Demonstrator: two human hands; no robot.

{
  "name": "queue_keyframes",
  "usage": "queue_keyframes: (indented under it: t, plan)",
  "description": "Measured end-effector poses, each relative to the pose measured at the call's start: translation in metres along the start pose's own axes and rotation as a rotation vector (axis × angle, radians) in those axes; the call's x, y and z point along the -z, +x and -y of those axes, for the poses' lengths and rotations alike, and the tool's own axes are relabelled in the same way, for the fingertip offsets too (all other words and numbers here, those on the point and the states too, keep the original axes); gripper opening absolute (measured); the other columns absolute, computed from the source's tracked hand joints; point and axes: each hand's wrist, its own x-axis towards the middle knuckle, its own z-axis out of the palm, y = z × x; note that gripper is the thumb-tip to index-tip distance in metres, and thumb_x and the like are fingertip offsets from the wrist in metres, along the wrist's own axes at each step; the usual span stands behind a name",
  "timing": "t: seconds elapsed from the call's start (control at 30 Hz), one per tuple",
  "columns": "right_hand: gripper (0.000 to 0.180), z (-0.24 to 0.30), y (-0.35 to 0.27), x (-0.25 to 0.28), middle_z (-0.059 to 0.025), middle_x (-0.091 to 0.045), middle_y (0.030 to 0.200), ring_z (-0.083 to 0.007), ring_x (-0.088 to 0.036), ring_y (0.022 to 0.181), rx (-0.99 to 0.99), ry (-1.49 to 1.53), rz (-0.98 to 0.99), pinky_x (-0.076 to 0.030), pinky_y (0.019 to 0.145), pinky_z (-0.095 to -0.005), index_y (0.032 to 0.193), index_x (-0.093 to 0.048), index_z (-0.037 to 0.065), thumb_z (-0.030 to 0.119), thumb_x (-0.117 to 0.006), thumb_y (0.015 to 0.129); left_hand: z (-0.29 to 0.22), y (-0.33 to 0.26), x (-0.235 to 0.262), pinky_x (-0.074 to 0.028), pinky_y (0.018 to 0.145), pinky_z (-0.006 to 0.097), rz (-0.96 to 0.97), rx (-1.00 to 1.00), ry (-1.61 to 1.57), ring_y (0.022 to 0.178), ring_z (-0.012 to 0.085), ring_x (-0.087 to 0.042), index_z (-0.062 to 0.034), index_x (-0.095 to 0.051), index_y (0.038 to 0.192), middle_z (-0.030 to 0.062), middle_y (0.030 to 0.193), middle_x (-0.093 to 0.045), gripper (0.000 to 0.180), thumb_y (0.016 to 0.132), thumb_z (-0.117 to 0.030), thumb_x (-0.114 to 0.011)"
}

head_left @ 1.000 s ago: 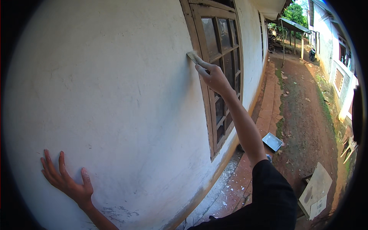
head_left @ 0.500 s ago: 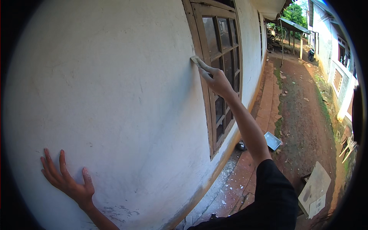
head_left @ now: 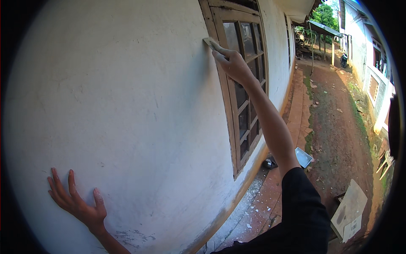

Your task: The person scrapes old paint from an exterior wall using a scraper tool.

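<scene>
A white painted wall [head_left: 127,106], scuffed and scratched in places, fills the left and middle of the view. Against its lower left part my left hand [head_left: 80,203] lies with fingers spread, holding nothing. My right hand [head_left: 237,65] reaches up along the wooden window frame [head_left: 222,76], its fingers wrapped round a putty knife [head_left: 209,42]. The pale blade touches the wall just left of the frame's upper part; most of the handle is hidden in my grip. Behind my right forearm are the window's glass panes [head_left: 242,94].
White flakes [head_left: 251,207] litter the reddish paved ledge [head_left: 270,190] under the wall. A light blue tray [head_left: 303,157] sits near a dark round object [head_left: 269,164]. Lower right, a flat board [head_left: 349,209] leans. Beyond runs a dirt path [head_left: 334,114], with a parked motorbike [head_left: 344,60] farther off.
My right hand and the putty knife have moved up and slightly left along the window frame's edge. My left hand stays on the wall; the whole view has shifted slightly.
</scene>
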Motion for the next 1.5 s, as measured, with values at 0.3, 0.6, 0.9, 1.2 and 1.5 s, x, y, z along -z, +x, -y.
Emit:
queue_keyframes:
  t: [0.3, 0.6, 0.9, 1.2, 1.5]
  plan:
    - [0.052, 0.016, 0.008, -0.002, -0.0046, -0.063, 0.067, -0.0079, -0.054, 0.053, 0.113, -0.017, -0.057, -0.05, 0.055, -0.0303, 0.15, -0.057, 0.009, 0.038, -0.056, 0.108, 0.004, 0.002, 0.007, -0.016, 0.124, 0.068, -0.004, -0.011, 0.0, 0.156, 0.0417, -0.027, -0.0147, -0.051, 0.151, 0.0172, 0.166, -0.037, 0.065, 0.098, -0.053, -0.052]
    - [0.054, 0.013, 0.036, 0.002, 0.0019, -0.05, 0.057, -0.007, -0.048, 0.042, 0.258, -0.07, -0.097, -0.046, 0.043, -0.0278, 0.153, -0.054, 0.01, 0.041, -0.055, 0.108, 0.001, 0.003, 0.006, -0.016, 0.124, 0.067, 0.007, -0.006, 0.009, 0.156, 0.0418, -0.027, -0.0138, -0.051, 0.151, 0.0181, 0.167, -0.036, 0.066, 0.097, -0.052, -0.051]
    - [0.056, 0.013, 0.036, 0.005, 0.0029, -0.049, 0.057, -0.0069, -0.051, 0.043, 0.269, -0.11, -0.098, -0.049, 0.043, -0.0277, 0.154, -0.052, 0.01, 0.042, -0.056, 0.108, 0.0, 0.001, 0.007, -0.015, 0.124, 0.066, 0.006, 0.005, -0.011, 0.156, 0.0417, -0.027, -0.0134, -0.051, 0.151, 0.0181, 0.166, -0.037, 0.066, 0.096, -0.051, -0.052]
    - [0.052, -0.004, 0.019, -0.007, -0.0041, -0.059, 0.064, -0.0107, -0.058, 0.057, 0.19, -0.063, -0.06, -0.052, 0.062, -0.0323, 0.15, -0.058, 0.016, 0.043, -0.055, 0.106, 0.007, 0.0, 0.012, -0.016, 0.124, 0.066, 0.009, 0.018, -0.016, 0.156, 0.0422, -0.028, -0.0134, -0.052, 0.15, 0.0181, 0.166, -0.037, 0.065, 0.097, -0.052, -0.05]
    - [0.05, 0.038, 0.072, 0.017, -0.0039, -0.059, 0.061, -0.01, -0.054, 0.047, 0.189, -0.035, -0.1, -0.051, 0.052, -0.0302, 0.15, -0.058, 0.016, 0.038, -0.053, 0.106, 0.004, -0.001, 0.013, -0.015, 0.124, 0.066, 0.033, 0.036, -0.029, 0.156, 0.0423, -0.028, -0.0139, -0.052, 0.15, 0.0185, 0.166, -0.038, 0.065, 0.098, -0.053, -0.049]
